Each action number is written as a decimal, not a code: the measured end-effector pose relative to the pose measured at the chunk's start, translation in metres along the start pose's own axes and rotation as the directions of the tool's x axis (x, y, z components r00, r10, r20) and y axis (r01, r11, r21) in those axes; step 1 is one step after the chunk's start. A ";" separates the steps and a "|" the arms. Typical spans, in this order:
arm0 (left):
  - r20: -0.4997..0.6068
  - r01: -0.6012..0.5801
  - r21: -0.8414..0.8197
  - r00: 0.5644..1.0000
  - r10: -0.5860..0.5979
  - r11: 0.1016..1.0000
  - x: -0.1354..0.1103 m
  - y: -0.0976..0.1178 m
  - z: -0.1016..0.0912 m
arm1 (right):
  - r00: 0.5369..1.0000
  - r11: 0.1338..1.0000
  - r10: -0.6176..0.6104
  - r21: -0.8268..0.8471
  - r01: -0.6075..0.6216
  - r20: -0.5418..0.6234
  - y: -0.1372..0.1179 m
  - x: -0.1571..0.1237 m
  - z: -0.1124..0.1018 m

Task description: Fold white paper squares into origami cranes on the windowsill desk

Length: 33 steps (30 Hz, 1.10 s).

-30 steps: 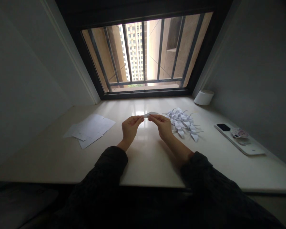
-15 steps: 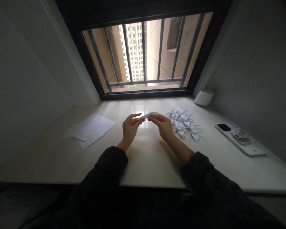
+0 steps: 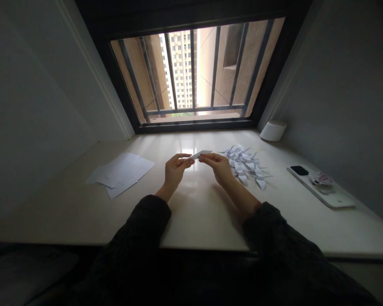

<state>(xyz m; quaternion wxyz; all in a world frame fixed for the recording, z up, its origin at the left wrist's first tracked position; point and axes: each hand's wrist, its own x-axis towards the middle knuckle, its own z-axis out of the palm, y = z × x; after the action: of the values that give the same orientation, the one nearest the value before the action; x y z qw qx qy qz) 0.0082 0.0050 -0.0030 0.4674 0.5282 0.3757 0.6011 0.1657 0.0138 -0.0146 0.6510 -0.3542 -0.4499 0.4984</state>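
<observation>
A small piece of folded white paper [image 3: 201, 153] is held up above the counter, between my two hands. My left hand [image 3: 176, 168] pinches its left end between thumb and fingers. At its near edge, the thumb and fingers of my right hand [image 3: 219, 165] are closed on it. The folds on the side facing away are hidden. Just right of my right hand lies a pile of folded white paper cranes [image 3: 242, 162]. Flat sheets of white paper [image 3: 124, 172] lie overlapping to the left of my left hand.
A phone [image 3: 321, 187] with a round grip on its back lies at the right. A white rounded device [image 3: 273, 130] stands in the back right corner. Behind the pale counter [image 3: 198, 221] is a barred window [image 3: 193, 72], with walls on both sides.
The fingers of my left hand have come down slightly and closer to the folded paper. My right hand keeps its hold, almost unmoved.
</observation>
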 end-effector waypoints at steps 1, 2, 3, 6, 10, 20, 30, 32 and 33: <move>0.013 0.011 0.000 1.000 -0.011 1.000 0.000 0.000 0.000 | 1.000 1.000 0.001 0.001 -0.001 -0.005 0.000 0.000 0.000; 0.029 0.025 0.000 0.999 -0.025 1.000 0.000 0.000 0.000 | 1.000 1.000 0.001 0.001 -0.001 -0.012 0.000 0.000 -0.001; 0.047 0.038 -0.002 0.998 -0.038 0.999 0.000 0.000 0.000 | 1.000 1.000 -0.001 -0.001 0.001 -0.019 0.000 0.000 -0.001; 0.076 0.058 -0.020 0.996 -0.056 0.998 0.000 0.001 -0.001 | 1.000 1.000 -0.003 -0.025 0.002 -0.028 -0.001 0.000 -0.002; 0.059 0.047 -0.010 0.997 -0.046 0.999 -0.001 -0.001 -0.002 | 1.000 0.999 -0.008 -0.043 0.008 -0.006 -0.003 0.000 -0.002; 0.112 0.069 0.222 0.989 -0.096 0.973 -0.001 0.001 -0.005 | 0.997 0.987 -0.080 -0.137 0.081 0.009 0.000 0.001 -0.005; 0.071 0.173 0.231 0.978 -0.194 0.957 0.002 -0.005 -0.007 | 0.995 0.983 -0.097 -0.156 0.101 0.033 0.006 0.004 -0.007; 0.065 0.201 0.234 0.973 -0.221 0.951 0.002 -0.006 -0.007 | 0.997 0.985 -0.073 -0.152 0.077 0.029 0.006 0.004 -0.007; 0.064 0.211 0.238 0.971 -0.232 0.948 0.002 -0.007 -0.008 | 0.998 0.986 -0.064 -0.152 0.067 0.027 0.005 0.004 -0.007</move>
<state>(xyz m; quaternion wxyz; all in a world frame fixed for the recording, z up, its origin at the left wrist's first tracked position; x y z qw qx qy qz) 0.0019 0.0094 -0.0104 0.4845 0.5598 0.4780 0.4727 0.1706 0.0185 -0.0208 0.6328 -0.3826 -0.5055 0.4446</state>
